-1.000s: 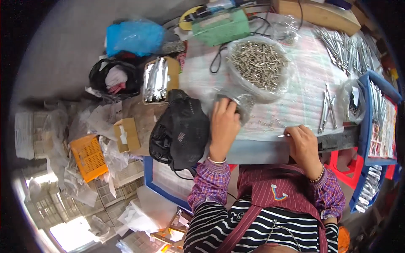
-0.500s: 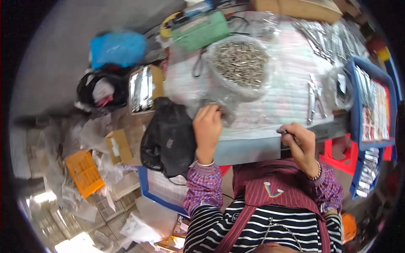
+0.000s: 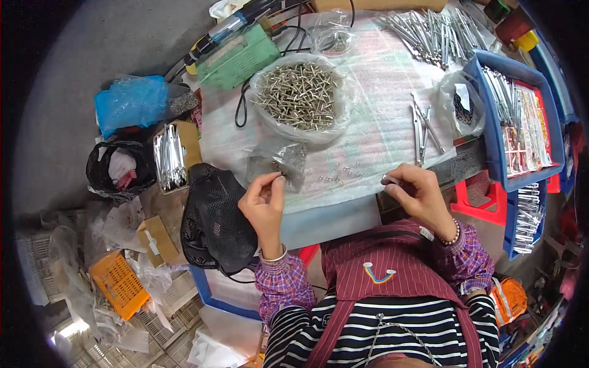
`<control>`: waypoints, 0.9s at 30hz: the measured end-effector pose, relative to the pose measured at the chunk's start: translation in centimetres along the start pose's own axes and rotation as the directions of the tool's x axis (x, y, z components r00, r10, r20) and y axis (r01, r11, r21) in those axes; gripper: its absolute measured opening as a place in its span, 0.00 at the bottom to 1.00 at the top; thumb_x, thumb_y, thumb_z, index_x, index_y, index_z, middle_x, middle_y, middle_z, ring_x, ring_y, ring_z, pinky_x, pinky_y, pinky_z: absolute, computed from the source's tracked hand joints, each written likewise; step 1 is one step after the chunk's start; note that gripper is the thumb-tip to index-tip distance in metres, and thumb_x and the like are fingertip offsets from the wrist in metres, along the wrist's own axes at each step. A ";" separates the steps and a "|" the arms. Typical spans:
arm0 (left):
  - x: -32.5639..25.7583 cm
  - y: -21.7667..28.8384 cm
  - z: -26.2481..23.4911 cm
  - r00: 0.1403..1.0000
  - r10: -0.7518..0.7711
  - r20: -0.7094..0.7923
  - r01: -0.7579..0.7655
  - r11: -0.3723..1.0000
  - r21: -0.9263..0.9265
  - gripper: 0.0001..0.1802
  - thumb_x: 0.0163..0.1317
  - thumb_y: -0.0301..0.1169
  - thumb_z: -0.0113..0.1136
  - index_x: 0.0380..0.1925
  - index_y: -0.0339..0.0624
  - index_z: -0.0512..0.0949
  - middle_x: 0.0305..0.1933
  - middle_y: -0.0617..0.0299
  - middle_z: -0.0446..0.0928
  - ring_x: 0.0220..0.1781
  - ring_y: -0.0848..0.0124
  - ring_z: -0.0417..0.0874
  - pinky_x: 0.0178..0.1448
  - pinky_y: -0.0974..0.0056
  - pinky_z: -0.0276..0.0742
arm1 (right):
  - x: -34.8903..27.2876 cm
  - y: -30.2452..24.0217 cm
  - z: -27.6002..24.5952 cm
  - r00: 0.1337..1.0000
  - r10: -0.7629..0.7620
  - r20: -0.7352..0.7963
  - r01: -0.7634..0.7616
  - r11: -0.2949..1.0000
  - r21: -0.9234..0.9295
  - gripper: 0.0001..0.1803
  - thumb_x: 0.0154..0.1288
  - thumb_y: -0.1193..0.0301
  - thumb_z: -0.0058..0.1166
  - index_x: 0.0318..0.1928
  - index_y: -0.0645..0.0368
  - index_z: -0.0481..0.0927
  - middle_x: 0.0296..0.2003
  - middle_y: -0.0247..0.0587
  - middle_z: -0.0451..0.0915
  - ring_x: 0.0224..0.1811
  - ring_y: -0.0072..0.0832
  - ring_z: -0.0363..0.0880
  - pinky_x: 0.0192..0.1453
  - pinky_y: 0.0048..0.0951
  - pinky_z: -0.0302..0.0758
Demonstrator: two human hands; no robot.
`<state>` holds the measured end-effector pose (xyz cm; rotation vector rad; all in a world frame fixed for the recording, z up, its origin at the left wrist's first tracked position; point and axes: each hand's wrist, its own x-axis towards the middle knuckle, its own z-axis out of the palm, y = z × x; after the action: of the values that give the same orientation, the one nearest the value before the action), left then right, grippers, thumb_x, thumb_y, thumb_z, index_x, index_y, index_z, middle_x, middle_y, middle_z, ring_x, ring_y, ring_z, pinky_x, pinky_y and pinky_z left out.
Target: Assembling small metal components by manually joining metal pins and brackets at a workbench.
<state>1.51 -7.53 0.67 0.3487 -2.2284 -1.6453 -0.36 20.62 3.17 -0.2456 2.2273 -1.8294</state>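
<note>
Left grip (image 3: 264,205) drawn near to a pinch beside clear plastic bag (image 3: 285,156), cannot tell if it holds anything; right grip (image 3: 423,193) pinched closed on small metal piece (image 3: 386,180) at surface's (image 3: 386,119) near edge; metal pins (image 3: 297,95) bagged open-mouthed, probably for easy reach

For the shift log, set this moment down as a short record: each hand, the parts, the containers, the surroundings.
left hand: at the small clear bag; whether it grips anything is unclear
right hand: pinching a small metal piece
main pile: short metal pins in an open plastic bag
loose parts: tiny pieces scattered on the pale table cover
long parts: crossed metal strips; more in the large blue tray
beside left hand: black mesh bag
far side: green box
</note>
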 end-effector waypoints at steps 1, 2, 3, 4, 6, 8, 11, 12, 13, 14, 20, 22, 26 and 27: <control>-0.3 0.3 -0.1 1.000 -0.002 0.000 0.002 1.000 0.003 0.03 0.52 0.19 0.60 0.29 0.32 0.78 0.27 0.58 0.79 0.26 0.78 0.78 0.29 0.75 0.71 | 0.3 -0.1 -0.2 0.988 -0.147 0.049 0.155 0.929 -0.335 0.07 0.54 0.79 0.54 0.35 0.64 0.77 0.25 0.42 0.74 0.25 0.37 0.74 0.30 0.31 0.70; -0.7 0.8 -0.2 0.996 -0.091 0.000 0.091 0.994 -0.064 0.04 0.52 0.18 0.60 0.29 0.32 0.78 0.27 0.58 0.79 0.26 0.77 0.78 0.29 0.75 0.72 | 0.4 0.1 0.0 0.982 -0.186 0.018 0.180 0.913 -0.365 0.09 0.50 0.79 0.56 0.35 0.64 0.76 0.27 0.49 0.72 0.28 0.46 0.73 0.31 0.36 0.70; -0.9 1.1 -0.1 0.984 -0.180 0.005 0.179 0.975 -0.131 0.04 0.52 0.18 0.60 0.30 0.31 0.78 0.28 0.58 0.79 0.26 0.77 0.78 0.29 0.76 0.73 | 0.6 0.3 0.2 0.983 -0.185 0.020 0.180 0.914 -0.363 0.09 0.50 0.79 0.56 0.35 0.64 0.76 0.27 0.49 0.72 0.28 0.46 0.73 0.31 0.36 0.70; -1.2 1.0 -0.1 0.983 -0.182 0.003 0.180 0.975 -0.129 0.04 0.52 0.18 0.60 0.30 0.31 0.78 0.28 0.58 0.79 0.26 0.77 0.78 0.29 0.76 0.73 | 0.7 0.4 0.3 0.979 -0.200 0.043 0.200 0.894 -0.401 0.08 0.50 0.80 0.56 0.34 0.64 0.76 0.27 0.47 0.73 0.27 0.44 0.73 0.30 0.35 0.69; -1.6 0.6 -0.2 0.987 -0.159 0.001 0.156 0.964 -0.214 0.07 0.52 0.16 0.58 0.33 0.32 0.77 0.28 0.58 0.79 0.26 0.77 0.79 0.29 0.76 0.73 | 1.3 0.6 0.8 0.975 -0.214 0.067 0.221 0.873 -0.436 0.07 0.50 0.80 0.56 0.33 0.65 0.76 0.26 0.45 0.73 0.26 0.42 0.74 0.29 0.34 0.69; -2.0 0.3 -0.5 0.989 -0.145 0.014 0.145 0.973 -0.180 0.08 0.52 0.17 0.58 0.34 0.32 0.77 0.28 0.57 0.79 0.27 0.76 0.79 0.30 0.75 0.73 | 2.3 0.4 2.2 0.947 -0.279 0.162 0.323 0.828 -0.459 0.07 0.49 0.80 0.55 0.31 0.64 0.75 0.26 0.45 0.72 0.28 0.43 0.74 0.30 0.37 0.70; -2.3 0.7 -0.4 0.981 -0.187 0.043 0.192 0.964 -0.185 0.09 0.54 0.18 0.57 0.36 0.31 0.77 0.28 0.57 0.79 0.28 0.75 0.79 0.32 0.74 0.74 | 4.2 0.0 5.3 0.916 -0.279 0.289 0.395 0.755 -0.523 0.06 0.48 0.79 0.53 0.30 0.63 0.74 0.28 0.45 0.71 0.29 0.43 0.75 0.31 0.40 0.71; -2.4 1.0 -0.4 0.969 -0.241 0.052 0.247 0.943 -0.223 0.08 0.55 0.19 0.57 0.37 0.31 0.77 0.29 0.56 0.79 0.28 0.75 0.79 0.33 0.73 0.74 | 4.8 0.0 6.3 0.915 -0.280 0.290 0.396 0.756 -0.522 0.06 0.48 0.79 0.53 0.30 0.63 0.74 0.28 0.45 0.71 0.29 0.43 0.75 0.31 0.40 0.71; -2.6 0.8 -0.4 0.969 -0.240 0.053 0.246 0.943 -0.223 0.08 0.55 0.19 0.57 0.37 0.31 0.77 0.29 0.56 0.79 0.28 0.75 0.79 0.33 0.73 0.74 | 5.4 0.2 7.2 0.903 -0.311 0.297 0.425 0.748 -0.509 0.06 0.48 0.79 0.53 0.30 0.63 0.74 0.28 0.44 0.71 0.29 0.43 0.75 0.31 0.40 0.72; -2.8 0.6 -0.3 0.966 -0.243 0.082 0.256 0.939 -0.231 0.08 0.56 0.19 0.56 0.37 0.30 0.77 0.29 0.56 0.79 0.28 0.75 0.79 0.34 0.73 0.75 | 5.9 0.5 8.1 0.890 -0.340 0.302 0.452 0.740 -0.498 0.05 0.48 0.78 0.52 0.29 0.62 0.73 0.29 0.44 0.71 0.29 0.43 0.75 0.31 0.40 0.72; -3.4 0.3 -0.3 0.953 -0.270 0.135 0.297 0.919 -0.259 0.09 0.57 0.19 0.56 0.38 0.29 0.77 0.30 0.56 0.79 0.28 0.74 0.79 0.34 0.73 0.75 | 7.3 1.6 10.7 0.855 -0.391 0.340 0.518 0.661 -0.543 0.04 0.49 0.76 0.49 0.29 0.62 0.74 0.28 0.43 0.71 0.29 0.40 0.77 0.30 0.36 0.73; -3.4 0.2 -0.4 0.955 -0.265 0.133 0.292 0.921 -0.259 0.09 0.57 0.19 0.56 0.38 0.29 0.77 0.30 0.56 0.79 0.28 0.74 0.79 0.34 0.73 0.75 | 7.4 1.8 11.1 0.853 -0.396 0.340 0.522 0.639 -0.565 0.04 0.49 0.76 0.49 0.28 0.62 0.74 0.28 0.43 0.71 0.29 0.39 0.77 0.30 0.36 0.74; -3.2 -0.2 -0.4 0.957 -0.263 0.125 0.287 0.925 -0.247 0.08 0.56 0.19 0.56 0.38 0.30 0.77 0.31 0.55 0.79 0.28 0.74 0.79 0.33 0.73 0.75 | 7.5 1.8 11.1 0.845 -0.399 0.356 0.535 0.615 -0.580 0.06 0.47 0.76 0.51 0.29 0.63 0.74 0.29 0.43 0.72 0.31 0.39 0.77 0.31 0.36 0.74; -3.2 -0.3 -0.5 0.954 -0.271 0.125 0.294 0.923 -0.247 0.08 0.56 0.19 0.56 0.37 0.30 0.77 0.31 0.55 0.79 0.28 0.73 0.79 0.33 0.73 0.76 | 7.5 1.9 11.2 0.841 -0.407 0.357 0.541 0.619 -0.570 0.07 0.46 0.75 0.52 0.29 0.63 0.74 0.30 0.44 0.72 0.31 0.40 0.77 0.31 0.36 0.74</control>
<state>4.67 -6.77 0.11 0.5582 -2.0572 -2.1178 -4.20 8.36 -1.31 -1.2069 2.7420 -1.0154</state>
